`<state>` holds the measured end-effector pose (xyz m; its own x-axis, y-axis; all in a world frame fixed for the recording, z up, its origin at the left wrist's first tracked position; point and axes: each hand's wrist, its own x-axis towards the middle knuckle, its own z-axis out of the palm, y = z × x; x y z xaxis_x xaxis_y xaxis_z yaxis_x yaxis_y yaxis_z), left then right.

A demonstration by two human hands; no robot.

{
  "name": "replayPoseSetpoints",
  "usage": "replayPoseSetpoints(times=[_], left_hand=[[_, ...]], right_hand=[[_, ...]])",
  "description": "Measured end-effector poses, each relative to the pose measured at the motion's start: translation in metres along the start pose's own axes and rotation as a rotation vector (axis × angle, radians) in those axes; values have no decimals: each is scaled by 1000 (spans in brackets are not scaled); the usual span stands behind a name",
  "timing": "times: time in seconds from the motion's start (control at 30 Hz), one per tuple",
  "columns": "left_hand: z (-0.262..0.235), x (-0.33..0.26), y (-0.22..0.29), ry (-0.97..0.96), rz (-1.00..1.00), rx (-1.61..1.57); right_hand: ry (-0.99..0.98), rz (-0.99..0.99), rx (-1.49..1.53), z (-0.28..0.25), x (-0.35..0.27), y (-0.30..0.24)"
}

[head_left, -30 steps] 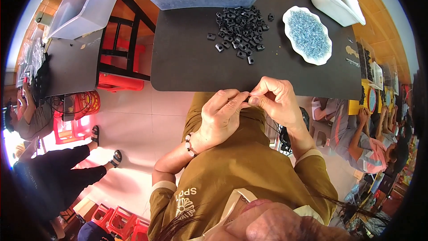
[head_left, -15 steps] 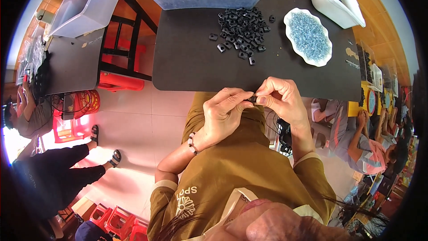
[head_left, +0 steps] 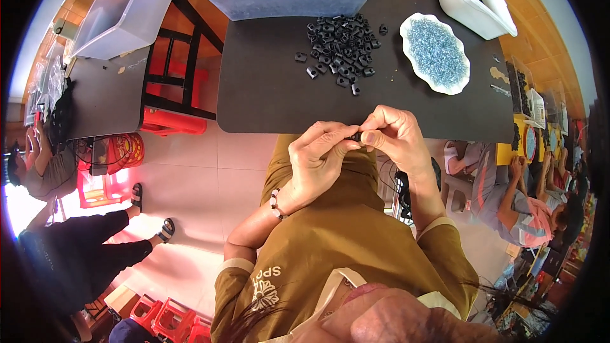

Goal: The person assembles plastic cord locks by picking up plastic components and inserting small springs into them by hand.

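Note:
Just off the near edge of the dark table, my left hand [head_left: 321, 155] and my right hand [head_left: 395, 140] meet over my lap. Between their fingertips is a small black part [head_left: 357, 136], mostly covered by the fingers. The left fingers pinch one side of it, and the right thumb and forefinger press on the other. Beyond them on the table lies a loose pile of small black parts [head_left: 341, 47] of similar look. To its right sits a white scalloped dish [head_left: 466, 67] full of tiny clear-bluish pieces [head_left: 436, 53].
A clear bin [head_left: 289, 0] of black parts stands at the table's far side, with a white tub [head_left: 476, 3] at the far right. Another clear bin [head_left: 121, 16] rests on the left table [head_left: 111, 101]. Co-workers sit at right; another person [head_left: 76, 254] is at left.
Both hands keep their pinch on the small black part, with slight finger shifts. The view has moved a little, so the table's contents appear slightly shifted.

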<state>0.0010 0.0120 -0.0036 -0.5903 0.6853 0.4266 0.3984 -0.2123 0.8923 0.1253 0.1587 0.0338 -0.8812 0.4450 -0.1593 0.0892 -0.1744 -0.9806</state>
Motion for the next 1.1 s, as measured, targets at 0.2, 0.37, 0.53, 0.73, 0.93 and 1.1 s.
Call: replayPoseSetpoints(times=[0.2, 0.37, 0.53, 0.73, 0.93, 1.1], left_hand=[[-1, -1, -5, -40, -82, -174], [4, 2, 6, -30, -53, -150], [1, 2, 2, -94, -32, -80], [-3, 7, 3, -136, 170, 125], [-5, 7, 9, -126, 171, 169], [-5, 8, 9, -100, 54, 148]], right_hand=[[-118, 22, 193, -3, 1, 11], [-232, 104, 336, 4, -2, 13], [-285, 119, 476, -4, -1, 31], [-301, 121, 575, -4, -1, 36], [-235, 132, 578, 9, -3, 25], [-118, 128, 344, 5, -7, 20]])
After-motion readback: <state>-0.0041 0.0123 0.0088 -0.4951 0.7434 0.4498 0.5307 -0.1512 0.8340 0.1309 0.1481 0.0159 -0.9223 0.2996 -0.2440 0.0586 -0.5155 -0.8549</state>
